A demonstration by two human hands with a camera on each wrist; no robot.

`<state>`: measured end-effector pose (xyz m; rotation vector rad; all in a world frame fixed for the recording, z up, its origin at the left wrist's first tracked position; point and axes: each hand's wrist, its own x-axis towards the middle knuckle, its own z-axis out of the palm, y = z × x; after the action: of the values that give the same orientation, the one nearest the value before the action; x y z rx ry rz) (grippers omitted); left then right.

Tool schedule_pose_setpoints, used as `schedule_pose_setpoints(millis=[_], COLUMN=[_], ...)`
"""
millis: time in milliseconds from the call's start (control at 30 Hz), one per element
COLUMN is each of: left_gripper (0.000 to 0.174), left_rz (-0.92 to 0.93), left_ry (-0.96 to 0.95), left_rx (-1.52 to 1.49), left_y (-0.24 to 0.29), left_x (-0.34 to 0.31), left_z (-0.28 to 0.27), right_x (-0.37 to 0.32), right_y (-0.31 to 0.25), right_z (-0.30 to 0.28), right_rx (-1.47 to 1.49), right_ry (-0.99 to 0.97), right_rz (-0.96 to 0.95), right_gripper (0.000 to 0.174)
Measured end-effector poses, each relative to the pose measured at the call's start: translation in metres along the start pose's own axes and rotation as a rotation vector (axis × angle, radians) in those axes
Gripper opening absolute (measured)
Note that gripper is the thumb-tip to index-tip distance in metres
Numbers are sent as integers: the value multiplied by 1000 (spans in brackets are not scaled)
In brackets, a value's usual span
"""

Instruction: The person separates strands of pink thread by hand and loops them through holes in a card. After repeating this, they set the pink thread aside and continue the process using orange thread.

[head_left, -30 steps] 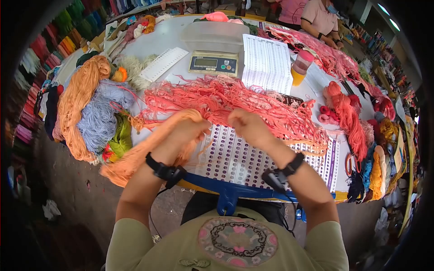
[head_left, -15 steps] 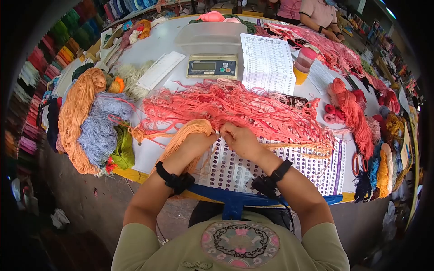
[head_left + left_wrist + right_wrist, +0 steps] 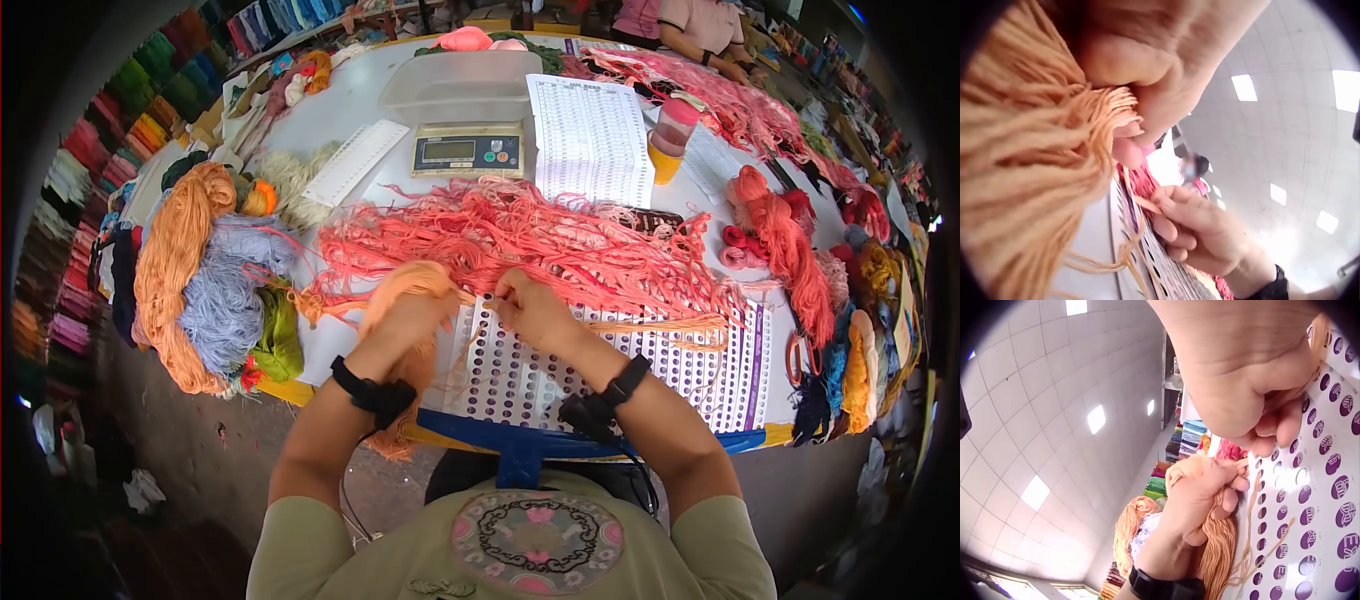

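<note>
A hank of light orange yarn (image 3: 408, 282) is gripped in my left hand (image 3: 425, 312) and drapes over it, hanging past the table's front edge. The left wrist view shows its strands (image 3: 1029, 162) bunched under the curled fingers. Just to the right, my right hand (image 3: 535, 312) pinches a thin orange strand (image 3: 1147, 205) between thumb and fingertips. Loose strands (image 3: 1249, 550) trail below the hands over the white card with rows of purple-ringed holes (image 3: 530, 375). A long heap of coral-pink yarn (image 3: 500, 225) lies just beyond both hands.
Behind the pink heap are a digital scale (image 3: 468, 150), a clear tray (image 3: 460, 85), printed sheets (image 3: 590, 140) and a pink-lidded jar (image 3: 673, 135). Orange, blue and green hanks (image 3: 225, 290) lie at left, more yarn (image 3: 785, 265) at right. Another person (image 3: 705, 35) is at the far side.
The hands came together half a second ago and are now slightly apart. The orange hank has swung from beyond my left forearm to hang beneath my left wrist.
</note>
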<state>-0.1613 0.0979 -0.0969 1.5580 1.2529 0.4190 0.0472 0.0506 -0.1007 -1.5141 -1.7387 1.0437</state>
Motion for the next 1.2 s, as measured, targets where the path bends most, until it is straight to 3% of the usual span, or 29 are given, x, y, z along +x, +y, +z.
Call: schedule_pose_setpoints(millis=[100, 167, 300, 400, 467, 500, 567, 600, 633, 700, 833, 900, 967, 1033, 1100, 1167, 1200], left_gripper=[15, 15, 17, 20, 25, 25, 27, 23, 23, 18, 14, 12, 13, 16, 16, 18, 18], left_rz=[15, -52, -17, 74, -20, -20, -37, -49, -50, -45, 29, 226, -193, -100, 14, 45, 47], left_ry=[135, 141, 166, 53, -174, -174, -359, -244, -241, -162, -195, 154, 201, 150, 23, 204, 209], left_rx=[-165, -402, -445, -448, -871, -871, -650, -498, -503, -212, -190, 312, -540, -955, -1108, -1219, -1217], left_y=[-15, -4, -13, -9, 22, 35, 55, 49, 45, 40, 17, 8, 19, 2, -18, -32, -37], left_x=[0, -13, -9, -8, -28, -35, -41, -35, -32, -25, -17, -22, -39, -57, -73, -87, -92], left_z=[-22, -18, -9, -3, 0, 2, 10, 20, 24, 30, 25, 2, -34, -98, -160, -198, -210], right_x=[1, 2, 1, 2, 0, 0, 3, 4, 3, 3, 12, 14, 14, 14, 15, 13, 12], right_y=[1, 3, -2, 14, 8, 5, 4, 3, -7, -25, 0, 12, 8, 4, 3, -4, -7], right_z=[-6, -6, -4, 3, 0, -1, 0, 1, -3, -13, -7, 0, 2, 3, -1, -6, -7], right_rx=[163, 139, 34, 83, 72, 63, 187, 311, 309, 537, 526, 44, -35, -108, -124, -97, -74], right_ry=[-113, -109, -92, -35, -51, -73, -85, -98, -103, -130, -227, -142, -104, -67, -65, -103, -136], right_rz=[135, 103, 87, -49, 7, 56, 66, 77, 78, 164, 98, -9, 1, 7, -12, 24, 65], right_gripper=[20, 20, 18, 12, 17, 21, 24, 26, 26, 29, 33, 35, 35, 34, 32, 31, 31])
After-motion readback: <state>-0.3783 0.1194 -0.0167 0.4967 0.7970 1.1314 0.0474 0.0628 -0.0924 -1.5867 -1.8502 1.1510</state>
